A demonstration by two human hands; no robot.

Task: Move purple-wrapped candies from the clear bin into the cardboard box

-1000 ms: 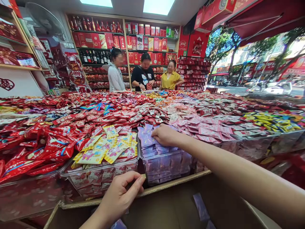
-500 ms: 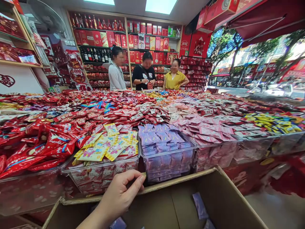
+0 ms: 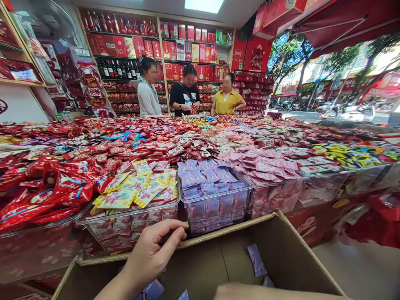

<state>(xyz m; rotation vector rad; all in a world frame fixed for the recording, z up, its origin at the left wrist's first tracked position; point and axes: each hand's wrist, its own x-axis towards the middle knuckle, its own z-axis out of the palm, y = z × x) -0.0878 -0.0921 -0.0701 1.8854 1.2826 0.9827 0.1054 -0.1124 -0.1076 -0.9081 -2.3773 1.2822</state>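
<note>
My left hand (image 3: 156,250) grips the far rim of an open cardboard box (image 3: 228,233), its thumb and fingers pinched over the edge. Low in the view, my right hand (image 3: 237,291) reaches across the box from the right; it is blurred, cut off by the frame, and its fingers cannot be made out. Inside the box lie several purple packets (image 3: 256,260). Just beyond the rim stands a clear bin (image 3: 215,208) heaped with purple packets. Left of it, another clear bin (image 3: 125,225) holds yellow packets (image 3: 118,199) over Hello Kitty ones.
Red packets (image 3: 59,187) fill the left side, pink packets (image 3: 265,164) the right. Many more sweets cover the display behind. Three people stand at the far side, before shelves of bottles and red boxes (image 3: 137,46). A street shows at the right.
My right hand has come into view at the bottom, over the box. My left hand stays on the rim. The whole view has shifted slightly.
</note>
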